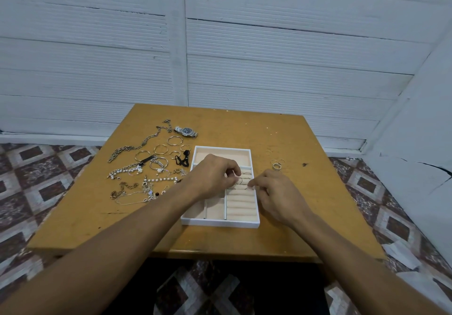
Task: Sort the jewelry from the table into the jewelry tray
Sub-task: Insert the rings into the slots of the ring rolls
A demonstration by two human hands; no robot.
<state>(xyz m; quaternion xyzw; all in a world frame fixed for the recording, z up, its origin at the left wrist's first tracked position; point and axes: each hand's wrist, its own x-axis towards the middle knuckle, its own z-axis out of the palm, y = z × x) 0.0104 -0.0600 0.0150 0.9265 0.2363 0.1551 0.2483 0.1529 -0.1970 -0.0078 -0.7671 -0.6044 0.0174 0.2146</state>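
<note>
The white jewelry tray (pixel 221 223) with beige lining lies mid-table, its ring rolls (pixel 241 204) on the right side. My left hand (pixel 210 175) hovers over the tray with curled fingers and pinches a thin ring (pixel 239 181) at the upper rolls. My right hand (pixel 276 195) comes in from the right, and its fingertips pinch another small ring (pixel 250 187) on the rolls. Loose rings (pixel 277 164) lie right of the tray. Chains, pearl strands and bangles (pixel 146 168) are spread to its left.
A silver wristwatch (pixel 186 131) lies at the far side of the wooden table (pixel 281 217). A black cord piece (pixel 183 158) sits just left of the tray. A white panelled wall stands behind; patterned floor tiles surround the table.
</note>
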